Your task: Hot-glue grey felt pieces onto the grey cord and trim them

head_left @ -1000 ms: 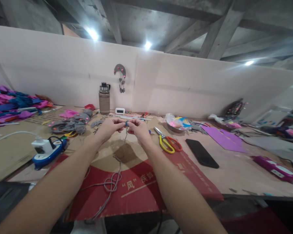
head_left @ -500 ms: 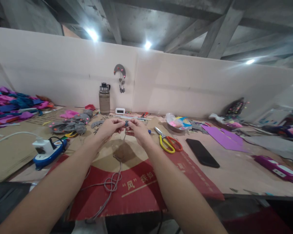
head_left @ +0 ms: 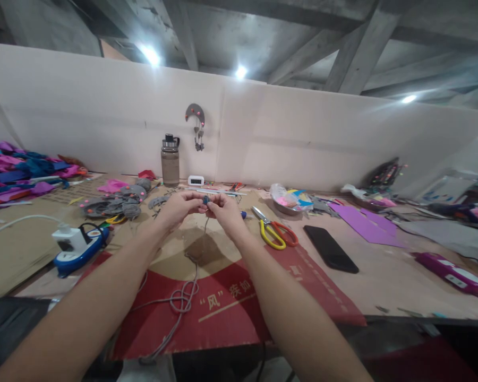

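My left hand (head_left: 179,207) and my right hand (head_left: 225,210) meet above the middle of the table, fingertips pinched together. Between them sits a small dark blue bead (head_left: 205,200). A thin grey cord (head_left: 183,297) hangs from the pinch, runs down over the cardboard and lies in a loose knot on the red printed cardboard sheet (head_left: 231,313). Both hands are closed on the bead and cord; how the cord passes through the bead is too small to see.
Yellow-and-orange scissors (head_left: 274,235) and a black phone (head_left: 330,248) lie right of my hands. A white-and-blue power strip (head_left: 76,245) sits left. Grey felt pieces (head_left: 115,204), a water bottle (head_left: 170,161), coloured fabric (head_left: 19,170), purple sheets (head_left: 368,225) and a magenta box (head_left: 452,266) line the table.
Both hands have stayed together over the table; the fingers shifted slightly around the bead. Nothing else on the table moved.
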Tool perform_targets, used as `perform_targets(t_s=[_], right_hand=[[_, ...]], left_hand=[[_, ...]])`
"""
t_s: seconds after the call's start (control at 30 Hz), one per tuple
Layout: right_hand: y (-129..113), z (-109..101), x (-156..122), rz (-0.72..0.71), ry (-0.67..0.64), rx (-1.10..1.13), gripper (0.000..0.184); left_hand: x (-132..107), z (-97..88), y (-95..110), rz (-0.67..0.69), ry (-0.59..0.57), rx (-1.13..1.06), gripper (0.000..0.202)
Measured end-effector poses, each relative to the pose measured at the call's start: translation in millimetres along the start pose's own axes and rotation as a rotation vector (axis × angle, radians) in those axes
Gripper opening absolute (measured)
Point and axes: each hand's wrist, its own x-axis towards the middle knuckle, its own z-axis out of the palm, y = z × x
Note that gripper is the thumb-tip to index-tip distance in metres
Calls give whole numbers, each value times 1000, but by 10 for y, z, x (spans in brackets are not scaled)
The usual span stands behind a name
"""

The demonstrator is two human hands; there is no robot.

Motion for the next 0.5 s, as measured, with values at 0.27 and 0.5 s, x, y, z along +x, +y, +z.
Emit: perform_targets(t_s=[0.27, 0.5], right_hand=[[-45, -3, -24, -47, -7, -182, 13], [-75, 83, -85, 112, 50, -56, 17]], left_hand=[[20, -23, 4, 38, 57, 92, 28], [33, -39, -42, 92, 107, 94, 27]])
